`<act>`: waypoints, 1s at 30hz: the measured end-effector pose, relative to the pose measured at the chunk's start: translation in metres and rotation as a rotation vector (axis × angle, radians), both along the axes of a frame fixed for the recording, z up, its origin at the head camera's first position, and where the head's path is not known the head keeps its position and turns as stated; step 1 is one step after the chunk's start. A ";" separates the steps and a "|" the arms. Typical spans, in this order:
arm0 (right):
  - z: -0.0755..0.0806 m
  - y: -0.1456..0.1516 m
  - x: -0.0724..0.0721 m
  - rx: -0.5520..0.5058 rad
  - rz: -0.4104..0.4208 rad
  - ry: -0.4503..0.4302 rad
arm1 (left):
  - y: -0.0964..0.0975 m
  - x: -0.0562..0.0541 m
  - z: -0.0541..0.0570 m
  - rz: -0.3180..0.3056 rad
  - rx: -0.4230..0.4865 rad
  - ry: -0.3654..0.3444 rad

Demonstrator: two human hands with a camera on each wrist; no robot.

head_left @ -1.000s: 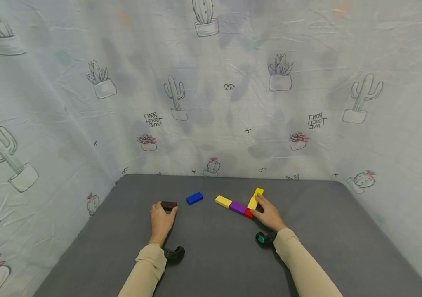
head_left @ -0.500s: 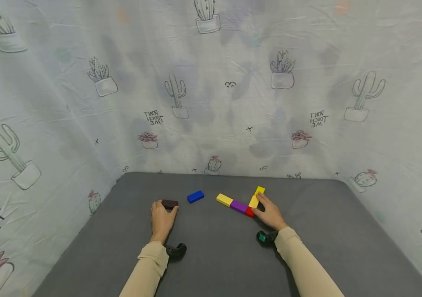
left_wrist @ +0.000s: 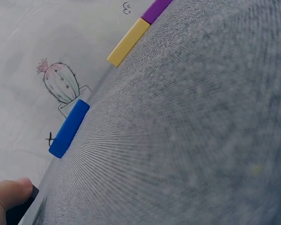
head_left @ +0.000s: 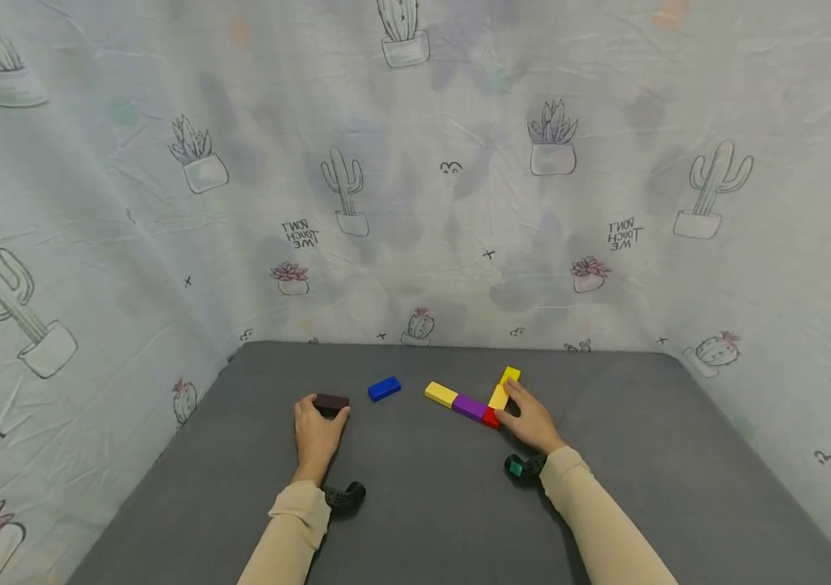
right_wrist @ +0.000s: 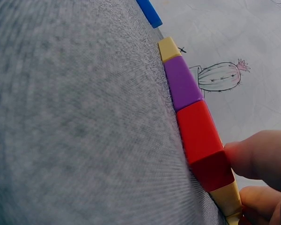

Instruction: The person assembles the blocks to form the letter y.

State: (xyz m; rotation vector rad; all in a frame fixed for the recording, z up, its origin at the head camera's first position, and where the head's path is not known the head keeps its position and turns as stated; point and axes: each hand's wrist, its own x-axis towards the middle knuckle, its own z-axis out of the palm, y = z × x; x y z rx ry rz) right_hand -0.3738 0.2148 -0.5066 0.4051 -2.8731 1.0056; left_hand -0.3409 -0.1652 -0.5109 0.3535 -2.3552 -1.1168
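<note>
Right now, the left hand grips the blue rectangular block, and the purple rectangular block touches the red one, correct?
No: the head view shows the left hand gripping the dark brown rectangular block. The purple block does touch the red one.

Hand: touching black block, bottom left corner
Blue block: between hand and yellow block, touching neither
Yellow block: touching purple block, end to end
Wall: cactus drawn on it
</note>
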 end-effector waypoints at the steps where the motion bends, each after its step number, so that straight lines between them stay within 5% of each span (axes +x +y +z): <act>1: 0.000 0.000 0.000 0.002 -0.001 0.002 | 0.000 0.000 0.000 -0.001 0.000 0.009; 19: -0.001 -0.001 -0.002 0.016 0.001 -0.001 | 0.002 0.006 0.003 -0.154 -0.034 0.090; 30: -0.002 0.000 -0.002 0.006 0.002 0.003 | 0.024 0.013 0.009 -0.306 -0.108 0.143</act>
